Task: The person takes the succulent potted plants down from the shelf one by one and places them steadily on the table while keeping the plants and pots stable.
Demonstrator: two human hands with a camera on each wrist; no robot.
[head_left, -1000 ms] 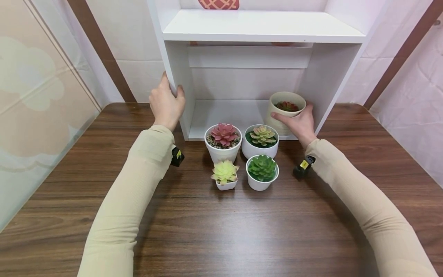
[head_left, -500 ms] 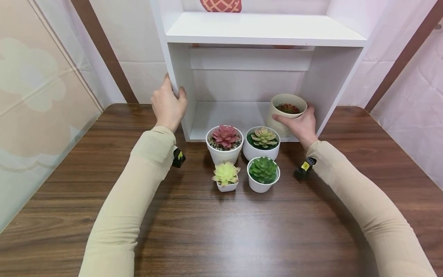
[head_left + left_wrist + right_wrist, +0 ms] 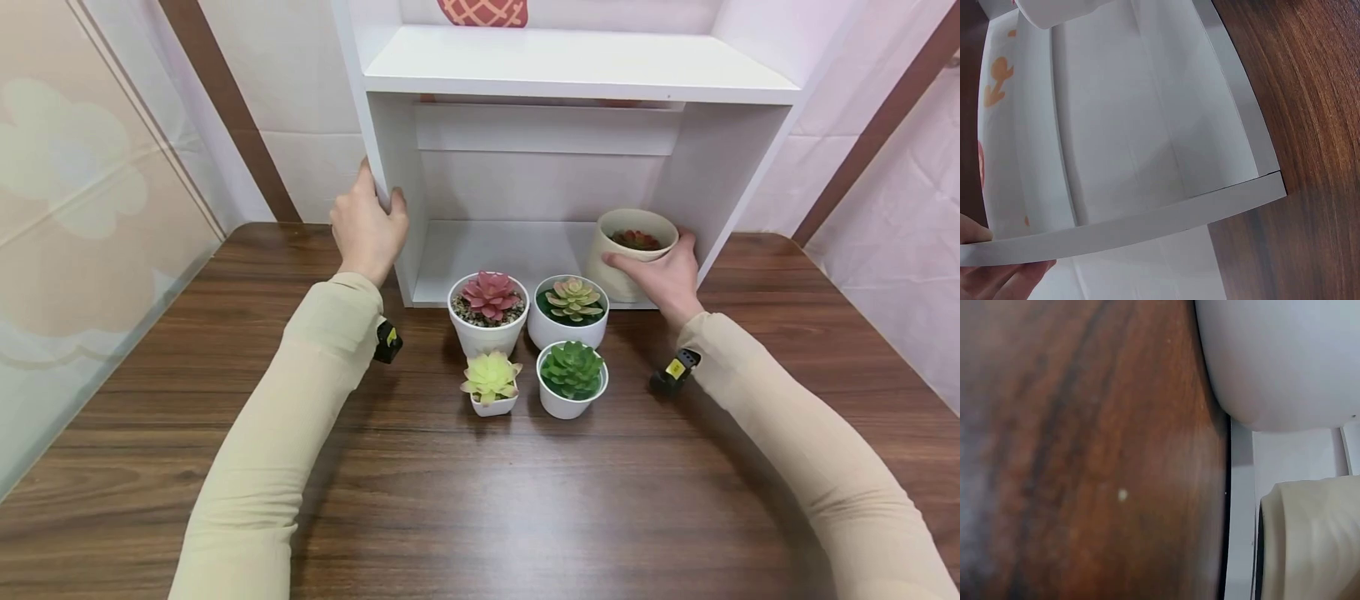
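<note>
My right hand (image 3: 667, 275) grips a cream flowerpot (image 3: 618, 279) holding a small red succulent (image 3: 636, 240), at the right end of the shelf unit's lower compartment. In the right wrist view the cream pot (image 3: 1316, 537) sits over the white bottom board. My left hand (image 3: 369, 225) holds the front edge of the unit's left side panel (image 3: 390, 196), thumb on the inner face and fingers round the outside. The left wrist view shows the same panel edge (image 3: 1129, 228) between thumb and fingers (image 3: 1019, 281).
Four potted succulents would block the unit's front: a pink one (image 3: 487, 337), a pale green one (image 3: 567, 333), a yellow-green one (image 3: 491, 383) and a dark green one (image 3: 572, 375). An upper shelf board (image 3: 581, 62) spans above. The brown wooden table (image 3: 480, 500) extends toward me.
My right hand has shifted the cream flowerpot slightly to the right, toward the unit's right side panel. My left hand keeps its hold on the left panel; the head view has shifted a little.
</note>
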